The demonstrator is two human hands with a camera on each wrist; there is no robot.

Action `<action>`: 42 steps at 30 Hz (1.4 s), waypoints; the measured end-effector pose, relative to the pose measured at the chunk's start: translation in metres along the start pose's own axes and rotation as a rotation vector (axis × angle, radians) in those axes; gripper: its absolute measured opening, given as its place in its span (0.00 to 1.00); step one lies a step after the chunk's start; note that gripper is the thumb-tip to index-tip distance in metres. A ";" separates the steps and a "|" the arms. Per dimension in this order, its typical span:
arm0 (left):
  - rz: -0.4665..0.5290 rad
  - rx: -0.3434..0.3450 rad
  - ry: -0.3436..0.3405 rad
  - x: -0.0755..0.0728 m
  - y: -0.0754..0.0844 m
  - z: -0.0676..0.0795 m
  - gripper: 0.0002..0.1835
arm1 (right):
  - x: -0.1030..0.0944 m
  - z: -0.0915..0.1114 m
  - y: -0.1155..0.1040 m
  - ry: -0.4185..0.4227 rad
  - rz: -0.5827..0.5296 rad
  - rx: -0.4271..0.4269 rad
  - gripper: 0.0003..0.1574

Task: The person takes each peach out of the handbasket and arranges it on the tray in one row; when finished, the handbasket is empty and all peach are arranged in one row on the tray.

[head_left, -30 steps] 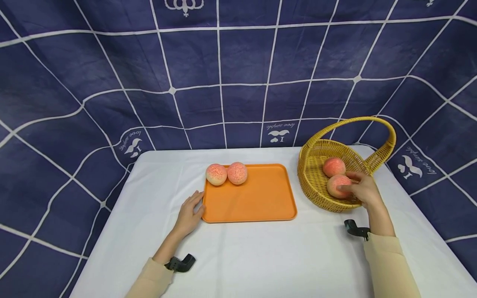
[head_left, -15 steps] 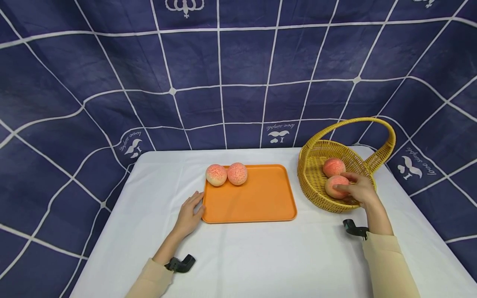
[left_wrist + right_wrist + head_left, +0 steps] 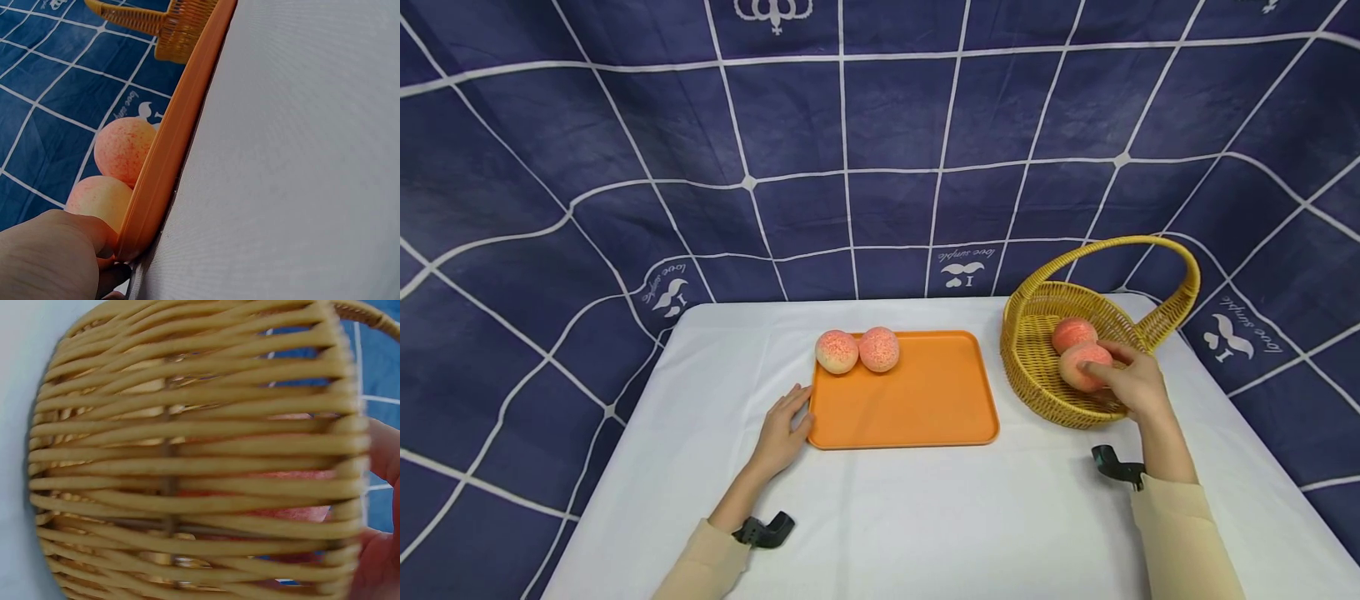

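Note:
My right hand (image 3: 1137, 382) reaches over the near right rim of a yellow wicker basket (image 3: 1026, 379) and grips a pink-and-cream peach (image 3: 1084, 367) inside it. A redder peach (image 3: 1073, 333) lies just behind, in the basket. In the right wrist view the woven wall covers most of the held peach (image 3: 287, 494). On the left, my left hand (image 3: 781, 433) rests with extended fingers against the left edge of an orange tray (image 3: 917, 408). Two speckled peaches, one (image 3: 837, 352) at the back left corner and another (image 3: 878, 349) beside it, sit on the tray.
A white cloth (image 3: 925, 517) covers the table. Behind it hangs a dark blue curtain (image 3: 895, 208) with white grid lines. The basket's tall handle (image 3: 1112, 244) arches over the basket. Each wrist wears a black camera mount, the left one (image 3: 765, 530) lying just above the cloth.
The right hand has shifted the gripped peach slightly, first leftward, then back right and up against the redder peach. The left hand, tray and tray peaches have stayed put.

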State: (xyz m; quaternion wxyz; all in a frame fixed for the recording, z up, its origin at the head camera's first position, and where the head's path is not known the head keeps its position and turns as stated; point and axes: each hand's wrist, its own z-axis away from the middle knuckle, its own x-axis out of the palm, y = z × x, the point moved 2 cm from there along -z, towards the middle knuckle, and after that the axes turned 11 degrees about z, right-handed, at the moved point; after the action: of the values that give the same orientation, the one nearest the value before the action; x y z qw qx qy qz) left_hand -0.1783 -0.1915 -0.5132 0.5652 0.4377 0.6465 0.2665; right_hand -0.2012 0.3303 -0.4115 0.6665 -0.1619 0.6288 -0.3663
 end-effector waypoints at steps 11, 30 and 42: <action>0.003 -0.001 0.000 0.000 0.001 0.000 0.26 | -0.011 0.040 -0.035 0.067 -0.077 -0.154 0.42; 0.008 -0.006 -0.005 -0.001 0.002 0.000 0.26 | 0.080 0.014 -0.131 -0.237 -0.308 -0.326 0.39; 0.010 0.001 0.000 -0.001 0.000 0.000 0.26 | 0.142 -0.025 -0.146 -0.288 -0.203 -0.242 0.38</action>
State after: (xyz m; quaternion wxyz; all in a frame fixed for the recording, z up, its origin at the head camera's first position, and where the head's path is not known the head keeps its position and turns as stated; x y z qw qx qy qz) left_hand -0.1781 -0.1920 -0.5124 0.5636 0.4412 0.6445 0.2689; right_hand -0.2751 0.1390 -0.4182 0.6850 -0.3537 0.5469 -0.3264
